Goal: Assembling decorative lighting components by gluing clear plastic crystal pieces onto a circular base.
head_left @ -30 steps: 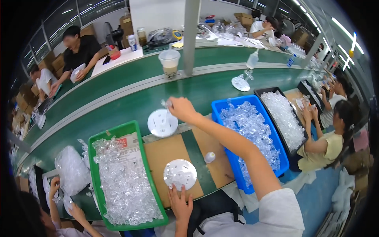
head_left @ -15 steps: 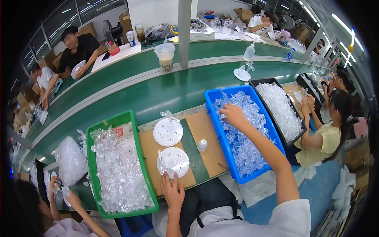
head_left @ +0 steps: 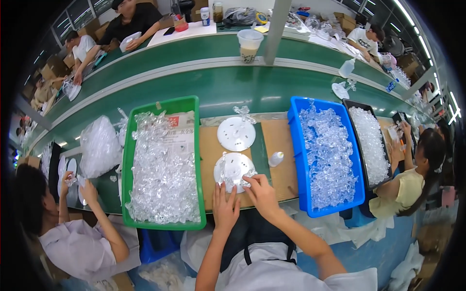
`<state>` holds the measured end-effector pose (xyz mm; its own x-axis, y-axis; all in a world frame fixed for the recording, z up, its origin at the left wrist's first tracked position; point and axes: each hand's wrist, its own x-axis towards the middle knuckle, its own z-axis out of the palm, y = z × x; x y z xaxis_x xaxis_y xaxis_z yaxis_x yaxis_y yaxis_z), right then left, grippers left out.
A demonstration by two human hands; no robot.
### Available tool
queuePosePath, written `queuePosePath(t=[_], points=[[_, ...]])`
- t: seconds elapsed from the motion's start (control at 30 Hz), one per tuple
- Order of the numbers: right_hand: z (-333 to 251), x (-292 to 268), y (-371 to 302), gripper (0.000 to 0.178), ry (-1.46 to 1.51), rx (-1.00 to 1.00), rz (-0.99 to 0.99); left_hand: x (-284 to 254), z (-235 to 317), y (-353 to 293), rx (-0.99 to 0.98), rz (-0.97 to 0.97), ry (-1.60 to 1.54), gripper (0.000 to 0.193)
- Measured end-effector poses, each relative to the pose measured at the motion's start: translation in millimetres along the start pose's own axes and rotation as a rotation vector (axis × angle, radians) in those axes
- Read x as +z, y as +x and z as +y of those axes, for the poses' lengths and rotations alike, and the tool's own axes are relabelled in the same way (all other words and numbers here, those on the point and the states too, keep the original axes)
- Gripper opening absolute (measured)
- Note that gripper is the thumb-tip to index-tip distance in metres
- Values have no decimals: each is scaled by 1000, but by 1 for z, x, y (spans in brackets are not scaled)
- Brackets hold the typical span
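Note:
A round white disc lies on a cardboard sheet in front of me, with a clear plastic piece standing at its left side. My left hand rests at the disc's near edge, fingers stretched out flat. At the disc's right edge my right hand pinches a clear plastic piece, partly hidden by the fingers. Just beyond lies a second white disc, bearing clear pieces at its upper right. A small white squeeze bottle stands right of the discs.
A green tray of clear pieces and newspaper sits left; a blue tray and a black tray of clear pieces sit right. Co-workers sit on both sides and across the bench. A drink cup stands on the far ledge.
My right hand has come from the blue tray to the near disc, now with a clear plastic piece. My left hand stays at the disc's edge. The view has shifted.

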<state>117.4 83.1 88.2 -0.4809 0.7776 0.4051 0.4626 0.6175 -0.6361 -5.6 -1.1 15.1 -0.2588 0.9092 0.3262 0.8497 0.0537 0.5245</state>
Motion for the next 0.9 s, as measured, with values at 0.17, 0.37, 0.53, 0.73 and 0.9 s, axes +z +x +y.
queuePosePath(t=[0.17,0.37,0.53,0.73,0.9], points=[[5,30,-9,29,-22,74,-97,-1,-2,-2,-2,24,-20,40],[6,11,19,16,-249,18,-76,-3,-2,-2,-10,15,-10,39],[40,12,35,13,-81,-171,-118,-4,-1,0,-17,-3,-17,39],[41,9,47,14,70,-173,-366,-4,-1,-1,-17,-8,-14,38],[53,8,55,12,139,-159,-479,-3,-1,2,-9,43,-61,35]])
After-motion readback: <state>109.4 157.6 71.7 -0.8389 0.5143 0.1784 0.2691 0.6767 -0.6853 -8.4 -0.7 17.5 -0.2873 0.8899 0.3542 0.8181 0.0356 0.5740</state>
